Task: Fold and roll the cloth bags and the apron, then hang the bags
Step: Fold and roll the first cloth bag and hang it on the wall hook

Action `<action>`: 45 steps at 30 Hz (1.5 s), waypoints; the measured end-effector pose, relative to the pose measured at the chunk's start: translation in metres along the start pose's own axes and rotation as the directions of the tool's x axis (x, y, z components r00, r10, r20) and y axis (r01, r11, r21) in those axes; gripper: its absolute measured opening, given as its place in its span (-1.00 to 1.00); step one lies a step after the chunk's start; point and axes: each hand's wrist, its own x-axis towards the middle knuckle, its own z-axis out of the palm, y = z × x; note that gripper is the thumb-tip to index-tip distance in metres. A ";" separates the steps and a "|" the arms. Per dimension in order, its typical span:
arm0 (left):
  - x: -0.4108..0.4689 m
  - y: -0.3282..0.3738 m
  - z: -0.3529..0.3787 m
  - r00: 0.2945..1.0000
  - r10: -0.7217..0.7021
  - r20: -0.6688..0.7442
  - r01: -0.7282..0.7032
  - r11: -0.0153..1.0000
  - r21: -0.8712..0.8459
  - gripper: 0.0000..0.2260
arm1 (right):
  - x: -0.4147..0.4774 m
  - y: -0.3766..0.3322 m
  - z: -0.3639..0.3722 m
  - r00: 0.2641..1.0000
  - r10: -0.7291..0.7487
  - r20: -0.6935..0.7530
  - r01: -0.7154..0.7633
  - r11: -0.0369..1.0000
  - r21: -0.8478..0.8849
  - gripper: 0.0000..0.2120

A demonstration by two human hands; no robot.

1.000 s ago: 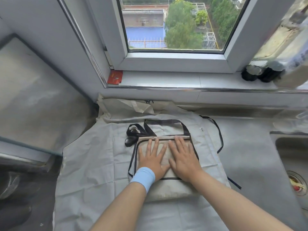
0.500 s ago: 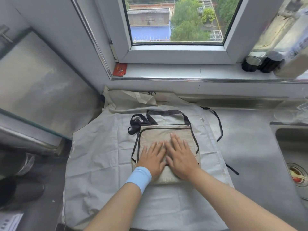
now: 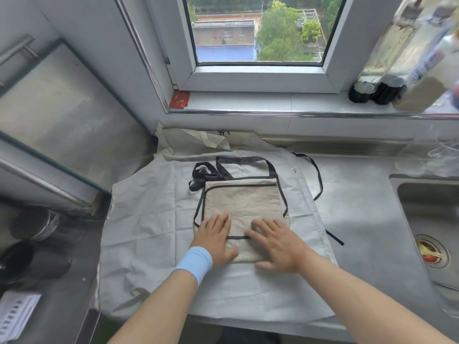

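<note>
Head view showed the beige cloth bag [image 3: 242,202] lying flat on the pale apron [image 3: 149,227], which was spread over the steel desk [image 3: 360,214] below the window [image 3: 258,33]. The left hand [image 3: 215,240] and the right hand [image 3: 278,247] pressed its near end, apart from each other — fingers [image 3: 224,220] straight, slightly spread, gripping nothing.

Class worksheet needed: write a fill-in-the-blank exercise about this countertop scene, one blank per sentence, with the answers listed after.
1. The beige bag has straps coloured ___.
2. The blue wristband is on the person's ___ wrist.
3. The left hand and right hand both lie flat on the ___.
4. The sink lies to the ___ of the white apron.
Answers: black; left; bag; right
</note>
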 end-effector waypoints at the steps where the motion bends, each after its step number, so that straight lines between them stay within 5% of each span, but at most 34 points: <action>1: -0.002 0.001 -0.004 0.999 0.027 -0.026 -0.027 1.000 -0.004 -0.13 | 0.000 -0.002 -0.001 0.999 -0.015 0.034 0.016 1.000 -0.013 -0.25; 7: -0.008 -0.001 -0.026 0.990 0.138 -0.004 -0.138 0.990 -0.032 -0.31 | 0.006 -0.010 -0.018 0.990 0.020 0.137 -0.011 0.998 -0.064 -0.44; 12: -0.013 0.003 -0.037 0.984 0.153 0.094 -0.154 0.988 0.001 -0.39 | 0.014 -0.026 -0.033 0.972 0.096 0.215 -0.066 0.988 -0.141 -0.41; 15: -0.017 0.006 -0.040 0.983 0.129 0.133 -0.135 0.990 0.039 -0.39 | 0.018 -0.031 -0.040 0.968 0.119 0.221 -0.080 0.981 -0.177 -0.67; 21: -0.006 0.003 -0.081 0.926 0.018 0.376 0.034 0.991 -0.131 -0.90 | 0.025 0.001 -0.067 0.963 0.169 0.207 -0.204 0.967 0.156 -0.91; 24: 0.004 -0.002 -0.088 0.890 -0.023 0.456 0.153 0.956 -0.251 -0.84 | 0.024 0.016 -0.070 0.959 0.186 0.213 -0.230 0.951 0.206 -0.86; 28: 0.022 -0.011 -0.088 0.946 -0.016 0.325 0.115 0.951 -0.288 -0.55 | 0.031 0.034 -0.063 0.987 0.159 0.031 -0.162 0.965 0.207 -0.91; 32: 0.037 -0.021 -0.084 0.948 -0.078 0.310 0.190 0.918 -0.349 -0.96 | 0.045 0.050 -0.046 0.966 0.257 0.035 -0.258 0.940 0.222 -0.85; 35: 0.043 -0.030 -0.078 0.970 -0.143 0.197 0.204 0.919 -0.336 -0.78 | 0.053 0.057 -0.036 0.943 0.333 0.028 -0.331 0.922 0.202 -0.81; 39: 0.047 -0.030 -0.072 0.978 -0.180 0.107 0.209 0.892 -0.400 -0.87 | 0.064 0.059 -0.028 0.939 0.343 -0.013 -0.339 0.934 0.113 -0.84; 42: 0.045 -0.013 -0.061 0.972 -0.141 -0.186 0.099 0.971 -0.217 -0.60 | 0.076 0.056 -0.028 0.937 0.348 0.021 -0.348 0.937 -0.029 -0.88; 45: 0.040 0.018 -0.045 0.931 -0.026 -0.365 -0.018 0.993 -0.115 -0.58 | 0.082 0.050 -0.030 0.929 0.365 0.053 -0.357 0.925 -0.129 -0.83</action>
